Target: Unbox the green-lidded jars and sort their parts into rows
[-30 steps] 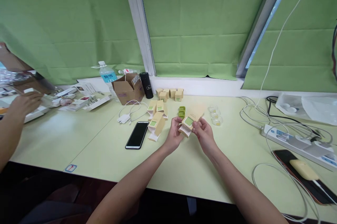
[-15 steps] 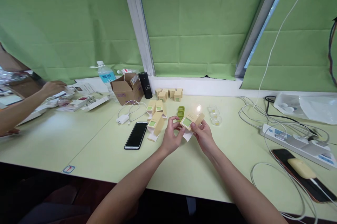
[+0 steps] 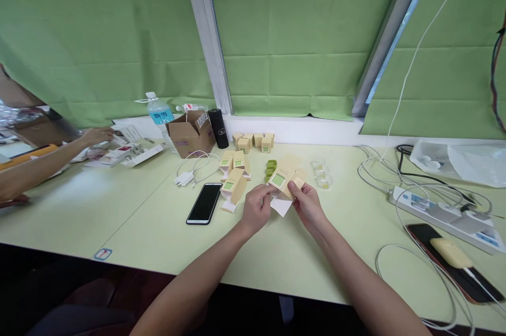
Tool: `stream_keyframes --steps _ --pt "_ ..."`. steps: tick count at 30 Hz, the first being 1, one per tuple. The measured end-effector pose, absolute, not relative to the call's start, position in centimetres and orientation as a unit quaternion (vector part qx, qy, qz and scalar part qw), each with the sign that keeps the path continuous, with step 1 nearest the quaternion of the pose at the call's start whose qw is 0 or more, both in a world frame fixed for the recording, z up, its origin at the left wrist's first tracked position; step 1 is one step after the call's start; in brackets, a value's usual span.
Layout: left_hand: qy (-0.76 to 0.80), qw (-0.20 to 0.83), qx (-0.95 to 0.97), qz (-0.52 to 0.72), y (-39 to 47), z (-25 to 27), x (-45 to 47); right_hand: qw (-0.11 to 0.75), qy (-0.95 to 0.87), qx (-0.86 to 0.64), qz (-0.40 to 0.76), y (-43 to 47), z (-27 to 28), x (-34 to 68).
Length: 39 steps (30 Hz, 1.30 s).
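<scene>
Head camera shows both of the person's hands near the middle of the pale surface (image 3: 158,241), working at a small tan carton (image 3: 286,180) with a green square on its face and a white flap hanging open at its near end. The right hand (image 3: 310,207) grips the carton from the right, thumb pressed on top, fingers closed on it. The left hand (image 3: 256,209) has its fingers curled in at the carton's left edge; whether they pinch it I cannot tell. Just beyond the carton, slightly to the left, stands a row of green pieces (image 3: 271,170); to the right lie clear cases (image 3: 322,173). Left of the left hand is a group of three open cartons (image 3: 237,183), and left of the nearest one lies a black-screened phone (image 3: 204,203). Farther away, more small cartons (image 3: 245,144) stand by the wall, with a black bottle (image 3: 219,128) and a brown cardboard box (image 3: 190,138) to their left. At the far left, a co-worker's hand (image 3: 98,136) reaches over scattered packages (image 3: 118,154). On the right side lies a white power strip (image 3: 419,200) among cables.
</scene>
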<state>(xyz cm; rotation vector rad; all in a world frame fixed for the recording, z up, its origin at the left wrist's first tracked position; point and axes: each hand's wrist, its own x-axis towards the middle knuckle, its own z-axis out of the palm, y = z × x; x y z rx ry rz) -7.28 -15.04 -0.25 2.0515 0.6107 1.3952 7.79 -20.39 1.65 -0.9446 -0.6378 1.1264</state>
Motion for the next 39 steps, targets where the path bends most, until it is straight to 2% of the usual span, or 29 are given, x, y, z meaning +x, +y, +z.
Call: stream_keyframes --steps 3,8,12,19,22,36,39 --pt "0.205 0.258 0.796 0.507 -15.0 0.0 -7.3 0.709 -0.289 -0.432 0.477 -20.4 1.6 7.8" --pt "0.223 0.38 0.771 0.46 -15.2 0.1 -7.1 0.726 -0.277 -0.453 0.437 -20.2 1.4 8.0" --pt "0.257 0.43 0.759 0.417 -15.4 0.1 -6.8 0.733 -0.281 -0.463 0.412 -19.9 1.4 8.0" --pt "0.253 0.55 0.624 0.495 -14.9 0.0 -6.5 0.732 -0.297 -0.468 0.396 -19.6 1.3 7.9" --pt "0.256 0.591 0.586 0.492 -14.3 0.1 -6.4 0.72 -0.312 -0.486 0.384 -19.3 1.2 7.8" --pt "0.32 0.566 0.628 0.428 -12.5 -0.4 -6.8 0.636 -0.381 -0.579 0.338 -19.5 0.2 7.8" --pt "0.326 0.551 0.636 0.43 -12.2 -0.4 -7.0 0.644 -0.387 -0.569 0.335 -19.4 -0.1 7.6"
